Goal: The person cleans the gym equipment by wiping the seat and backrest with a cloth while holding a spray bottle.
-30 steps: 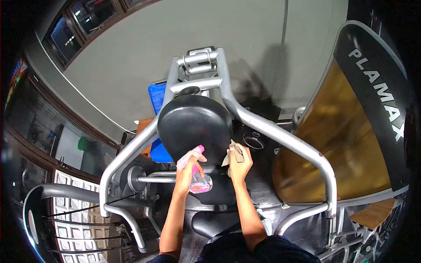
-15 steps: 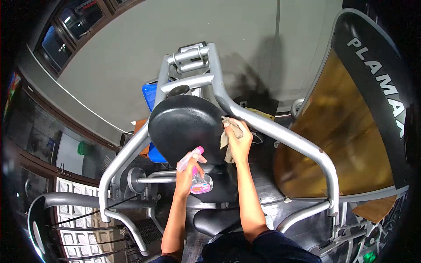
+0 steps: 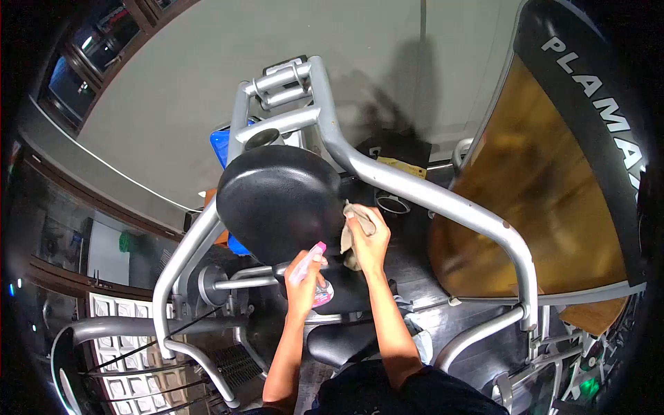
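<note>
My left hand (image 3: 302,280) is wrapped around a spray bottle (image 3: 322,296) with a pink nozzle, held upright in front of the lower part of a black padded backrest (image 3: 277,197). Part of the bottle is hidden behind my fingers. At the right edge of that pad, my right hand (image 3: 370,238) grips a crumpled beige cloth (image 3: 354,232), its lower end hanging below the fingers. The pad belongs to an exercise machine with a silver tube frame (image 3: 443,197) arching around both sides. Below my hands is a black seat (image 3: 339,344).
A machine panel (image 3: 526,207) in gold and black, lettered "PLAMAX" in part, stands at the right. Behind the backrest are a blue item (image 3: 220,146) and a grey wall (image 3: 228,76). White weight-like blocks (image 3: 124,346) show at lower left, near a curved grey bar (image 3: 152,326).
My right hand with the cloth has moved down along the pad's right edge. The spray bottle has tilted and sits slightly lower against the pad. The whole view has shifted a little.
</note>
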